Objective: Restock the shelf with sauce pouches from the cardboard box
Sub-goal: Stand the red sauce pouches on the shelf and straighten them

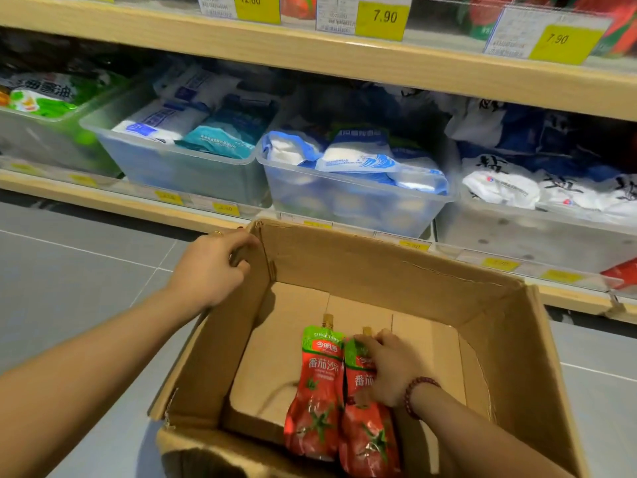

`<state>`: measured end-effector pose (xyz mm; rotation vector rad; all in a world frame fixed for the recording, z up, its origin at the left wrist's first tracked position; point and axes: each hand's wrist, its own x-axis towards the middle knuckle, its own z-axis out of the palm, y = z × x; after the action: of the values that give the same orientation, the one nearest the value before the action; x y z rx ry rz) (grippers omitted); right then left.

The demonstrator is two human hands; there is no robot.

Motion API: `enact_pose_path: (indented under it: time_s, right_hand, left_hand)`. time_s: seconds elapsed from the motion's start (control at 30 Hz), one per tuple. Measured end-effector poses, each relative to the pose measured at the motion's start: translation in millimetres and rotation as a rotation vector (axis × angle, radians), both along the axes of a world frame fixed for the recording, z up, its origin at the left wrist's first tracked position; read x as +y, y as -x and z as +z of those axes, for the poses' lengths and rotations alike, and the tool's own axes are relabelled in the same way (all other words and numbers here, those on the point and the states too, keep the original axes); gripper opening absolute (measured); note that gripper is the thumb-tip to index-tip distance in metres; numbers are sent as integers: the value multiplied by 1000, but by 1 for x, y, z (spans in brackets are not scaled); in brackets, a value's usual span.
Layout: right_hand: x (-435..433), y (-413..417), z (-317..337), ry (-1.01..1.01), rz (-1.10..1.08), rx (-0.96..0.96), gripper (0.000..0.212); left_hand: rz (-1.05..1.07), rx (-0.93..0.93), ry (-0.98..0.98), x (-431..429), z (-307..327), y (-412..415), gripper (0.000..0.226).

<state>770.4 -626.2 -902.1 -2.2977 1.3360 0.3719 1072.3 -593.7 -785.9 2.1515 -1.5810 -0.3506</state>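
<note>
An open cardboard box (pixel 406 270) stands on the floor below the shelf (pixel 310 53). Two red and green tomato sauce pouches lie side by side on its bottom. The left pouch (pixel 319 384) lies free. My right hand (pixel 387 369) is down inside the box on the right pouch (pixel 367 439), fingers curled over its upper half near the gold spout. My left hand (pixel 213 267) grips the box's far left corner, fingers curled over the rim.
Clear plastic bins (pixel 348 198) of blue and white bagged goods fill the lower shelf behind the box. Yellow price tags (pixel 381 20) line the shelf edges. Red pouches (pixel 620 22) show on the upper shelf at top right. Grey tiled floor (pixel 79 270) lies to the left.
</note>
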Motion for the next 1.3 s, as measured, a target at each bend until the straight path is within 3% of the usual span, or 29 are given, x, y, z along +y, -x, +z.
enact_pose_path:
  time_s: [0.13, 0.3, 0.43, 0.57, 0.77, 0.93, 1.03, 1.13, 1.3]
  right_hand:
    - [-4, 1, 10, -107, -83, -162, 73]
    - [-9, 11, 35, -385, -208, -546, 41]
    - [-13, 11, 63, -431, -135, -581, 27]
    - [-18, 1, 101, -352, -56, -617, 29]
    - [-49, -18, 188, -87, 52, -757, 30]
    - [-83, -38, 285, 126, 138, -892, 20]
    - [-93, -52, 343, 200, 201, -972, 21]
    - [-101, -65, 386, 331, 258, -1012, 18]
    - [-106, -77, 413, 364, 250, -1036, 17]
  left_hand:
    - [-26, -15, 5, 2, 1, 1, 36]
    - [-53, -62, 7, 3, 3, 2, 37]
    - [-84, -163, -35, 3, 10, 2, 40]
    - [-173, -174, 48, 3, 26, 12, 50]
    - [-472, 38, 77, -12, 69, 36, 53]
    - [-599, 223, 207, -28, 111, 51, 89]
    - [-683, 203, 270, -37, 127, 53, 96]
    - [-676, 239, 362, -50, 140, 56, 93]
    - [-572, 403, 552, -70, 165, 65, 87]
